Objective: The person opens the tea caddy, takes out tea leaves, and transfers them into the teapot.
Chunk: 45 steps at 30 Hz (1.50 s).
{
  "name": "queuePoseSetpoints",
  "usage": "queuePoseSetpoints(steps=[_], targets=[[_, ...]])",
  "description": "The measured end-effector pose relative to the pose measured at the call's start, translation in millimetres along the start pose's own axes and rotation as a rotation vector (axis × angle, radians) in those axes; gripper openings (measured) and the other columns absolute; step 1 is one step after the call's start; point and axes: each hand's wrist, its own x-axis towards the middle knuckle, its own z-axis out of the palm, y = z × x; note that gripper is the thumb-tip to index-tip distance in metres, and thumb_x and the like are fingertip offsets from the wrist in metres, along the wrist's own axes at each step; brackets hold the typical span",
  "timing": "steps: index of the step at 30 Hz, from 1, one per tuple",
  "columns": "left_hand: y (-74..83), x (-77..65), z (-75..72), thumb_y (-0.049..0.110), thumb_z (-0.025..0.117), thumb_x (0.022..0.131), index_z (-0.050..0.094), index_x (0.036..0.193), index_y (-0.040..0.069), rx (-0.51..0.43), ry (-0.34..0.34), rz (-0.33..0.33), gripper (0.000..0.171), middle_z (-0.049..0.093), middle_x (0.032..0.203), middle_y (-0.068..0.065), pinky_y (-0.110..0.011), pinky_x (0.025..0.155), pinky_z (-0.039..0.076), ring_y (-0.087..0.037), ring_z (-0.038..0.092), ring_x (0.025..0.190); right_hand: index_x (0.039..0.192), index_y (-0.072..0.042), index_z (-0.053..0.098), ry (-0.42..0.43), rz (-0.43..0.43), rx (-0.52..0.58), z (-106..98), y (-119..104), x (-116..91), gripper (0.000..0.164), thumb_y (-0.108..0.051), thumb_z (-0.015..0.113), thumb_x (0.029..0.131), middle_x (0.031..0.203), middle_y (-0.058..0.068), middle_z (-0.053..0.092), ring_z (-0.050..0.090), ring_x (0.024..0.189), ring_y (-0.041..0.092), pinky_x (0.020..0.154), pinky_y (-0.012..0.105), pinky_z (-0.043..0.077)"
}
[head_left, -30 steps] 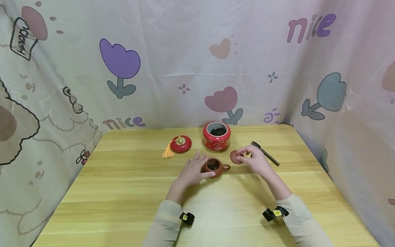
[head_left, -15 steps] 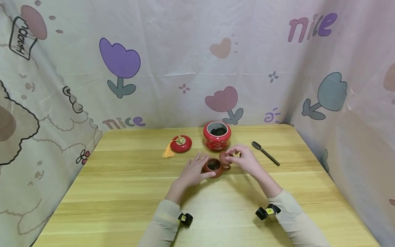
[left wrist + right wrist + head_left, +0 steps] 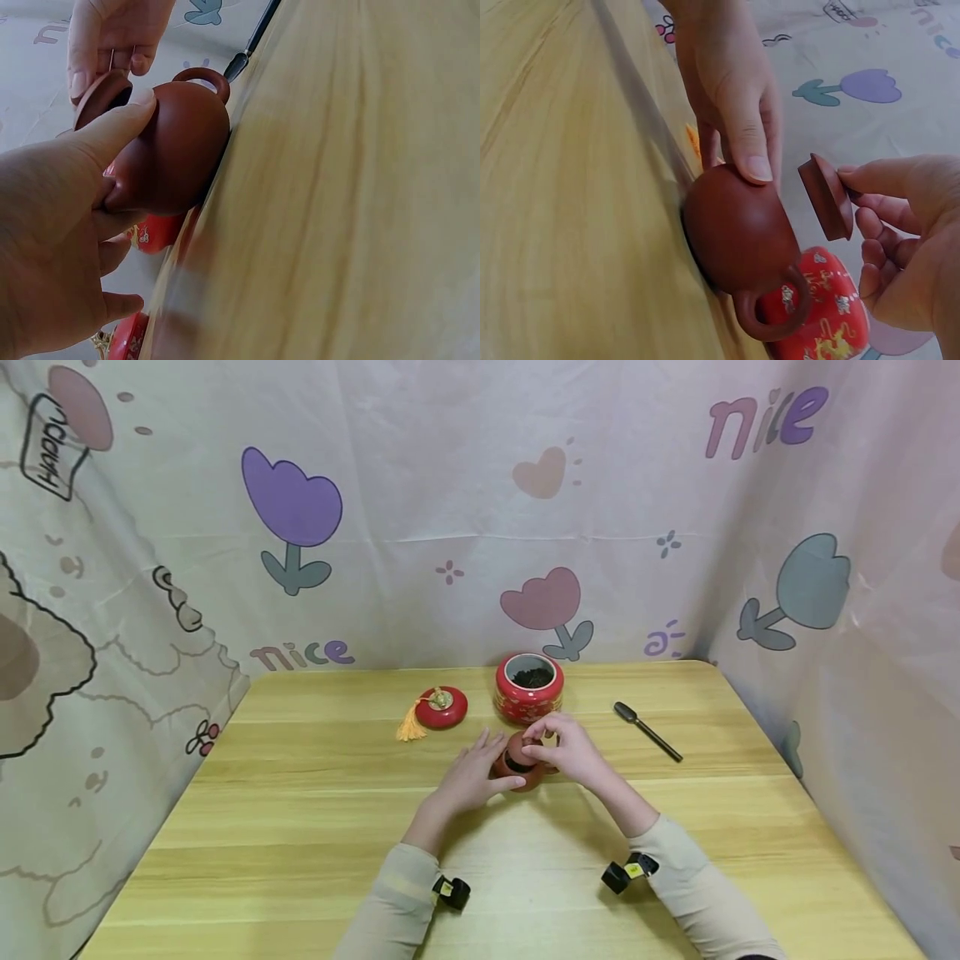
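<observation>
A small brown clay teapot [image 3: 527,781] stands upright on the table, dark leaves in its mouth. My left hand [image 3: 471,774] holds it at the spout side, thumb near the rim and fingers on the far side. In my right hand [image 3: 572,752], thumb and fingertips pinch the knob of the teapot lid [image 3: 829,196]. That lid hangs tilted just above the mouth, apart from the rim in the right wrist view. The loop handle [image 3: 774,307] points toward the right hand.
Behind the teapot stands a red jar [image 3: 528,700] holding dark tea leaves. Its red lid [image 3: 442,707] with a yellow tassel [image 3: 410,725] lies to the left. A black tea scoop [image 3: 648,732] lies on the right of the wooden table [image 3: 285,827].
My right hand has carried the teapot lid leftward from beside the handle to over the teapot's mouth. My left hand has stayed on the teapot.
</observation>
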Motion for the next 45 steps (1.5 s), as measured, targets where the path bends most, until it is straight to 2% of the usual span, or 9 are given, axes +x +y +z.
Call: queuePoseSetpoints(steps=[4,11,23,29,38,45], targets=[[-1.4,0.3,2.3,0.060,0.057,0.090,0.033,0.152,0.010,-0.007,0.006,0.002,0.083,0.031,0.159,-0.008,-0.061,0.119,0.018,-0.031,0.012,0.153,0.091,-0.011,0.072,-0.007,-0.006,-0.006,4,2,0,0.012,-0.012,0.078,0.080,0.088,0.005,0.064,0.055,0.089,0.021,0.081,0.044,0.048],[-1.6,0.6,1.6,0.059,0.059,0.089,0.035,0.152,0.010,-0.026,0.012,-0.005,0.083,0.033,0.159,-0.009,-0.060,0.119,0.017,-0.032,0.013,0.152,0.091,-0.010,0.072,-0.013,-0.003,0.001,7,3,-2,0.013,-0.012,0.079,0.080,0.088,0.005,0.064,0.054,0.089,0.021,0.081,0.037,0.045],[0.3,0.1,2.9,0.061,0.057,0.089,0.035,0.152,0.010,-0.002,0.001,-0.017,0.084,0.032,0.159,-0.006,-0.058,0.120,0.018,-0.031,0.012,0.153,0.093,-0.012,0.072,-0.029,0.060,0.023,13,10,-7,0.012,-0.013,0.077,0.082,0.092,0.005,0.064,0.054,0.093,0.023,0.084,0.049,0.047],[2.0,-0.8,1.8,0.063,0.057,0.089,0.033,0.152,0.012,-0.004,-0.002,-0.033,0.085,0.031,0.160,-0.004,-0.058,0.121,0.016,-0.029,0.011,0.153,0.093,-0.011,0.072,-0.022,0.040,0.019,15,11,-7,0.012,-0.013,0.077,0.082,0.091,0.005,0.064,0.054,0.093,0.023,0.085,0.050,0.047],[1.8,1.3,4.2,0.061,0.057,0.089,0.034,0.152,0.011,-0.002,-0.001,-0.029,0.083,0.030,0.160,-0.005,-0.058,0.120,0.018,-0.029,0.011,0.153,0.092,-0.010,0.072,0.001,-0.013,-0.053,16,16,-7,0.013,-0.013,0.078,0.081,0.089,0.004,0.065,0.054,0.092,0.021,0.084,0.048,0.048],[0.3,0.0,1.4,0.059,0.058,0.090,0.035,0.151,0.009,-0.022,0.003,-0.024,0.083,0.031,0.160,-0.007,-0.057,0.121,0.018,-0.031,0.012,0.153,0.095,-0.010,0.072,-0.002,-0.005,-0.034,20,17,-6,0.015,-0.014,0.077,0.082,0.091,0.004,0.064,0.053,0.094,0.022,0.085,0.046,0.047]])
